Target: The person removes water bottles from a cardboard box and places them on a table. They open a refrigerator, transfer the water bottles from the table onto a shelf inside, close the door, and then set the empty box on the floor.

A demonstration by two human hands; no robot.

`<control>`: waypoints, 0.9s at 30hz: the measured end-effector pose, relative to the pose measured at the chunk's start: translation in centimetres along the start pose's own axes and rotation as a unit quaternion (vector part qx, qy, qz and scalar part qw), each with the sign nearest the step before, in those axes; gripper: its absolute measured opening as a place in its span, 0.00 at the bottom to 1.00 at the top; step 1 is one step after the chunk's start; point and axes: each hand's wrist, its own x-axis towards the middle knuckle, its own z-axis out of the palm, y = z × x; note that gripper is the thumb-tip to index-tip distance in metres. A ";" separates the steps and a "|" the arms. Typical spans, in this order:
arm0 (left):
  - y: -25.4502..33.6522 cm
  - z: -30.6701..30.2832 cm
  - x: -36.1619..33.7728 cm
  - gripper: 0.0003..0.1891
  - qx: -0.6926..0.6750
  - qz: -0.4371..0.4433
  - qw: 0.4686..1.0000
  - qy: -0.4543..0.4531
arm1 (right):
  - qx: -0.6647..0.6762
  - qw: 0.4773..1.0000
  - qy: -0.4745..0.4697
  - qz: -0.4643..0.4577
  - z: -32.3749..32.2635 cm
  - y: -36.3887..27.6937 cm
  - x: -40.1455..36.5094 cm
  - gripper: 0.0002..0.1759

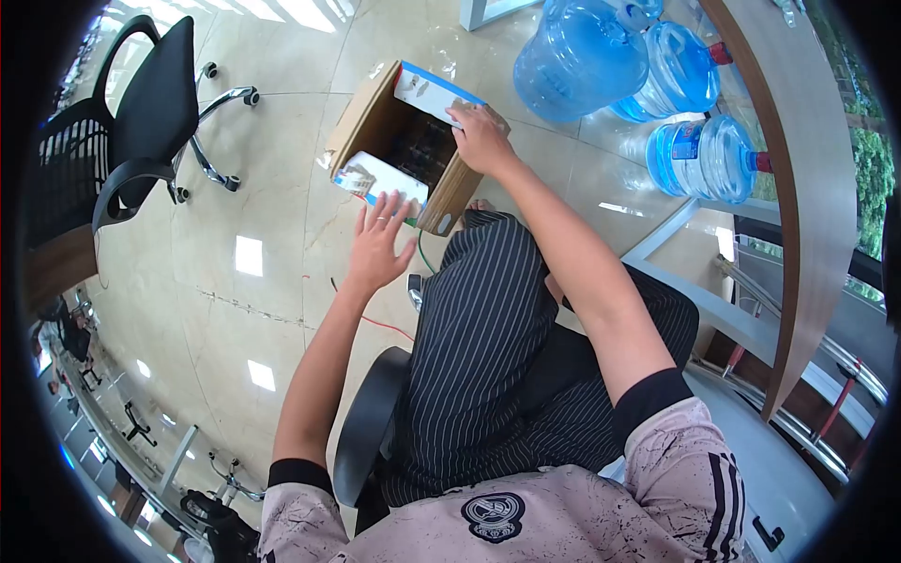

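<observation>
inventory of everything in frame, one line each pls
cardboard box: 1, brown with blue-and-white flaps, open on the floor ahead of the knees
water jugs: 3, blue, lying on the floor at top right
office chair: 1, black with chrome base, top left
wires: 2, red and green, on the floor near the box
desk: 1, brown wood edge, right side
floor: beige glossy tiles
seat armrest: 1, black, below the left arm
trousers: black with white pinstripes, on the lap
shirt: pale pink, black cuffs, bottom edge
left hand: open, fingers spread, at the near flap
right hand: resting on the far flap
</observation>
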 end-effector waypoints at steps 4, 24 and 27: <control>0.4 0.3 2.0 0.35 0.121 -0.038 0.976 -0.176 | -0.012 0.974 0.211 0.084 -1.8 0.1 -2.0 0.23; -12.8 -1.1 4.0 0.40 -0.436 -0.517 0.712 0.190 | -0.172 0.936 -0.295 0.084 -2.1 -6.6 -1.9 0.41; -14.3 -0.4 5.2 0.34 -0.525 -0.465 0.695 0.160 | -0.233 0.918 -0.313 0.075 -1.8 -6.8 -1.9 0.44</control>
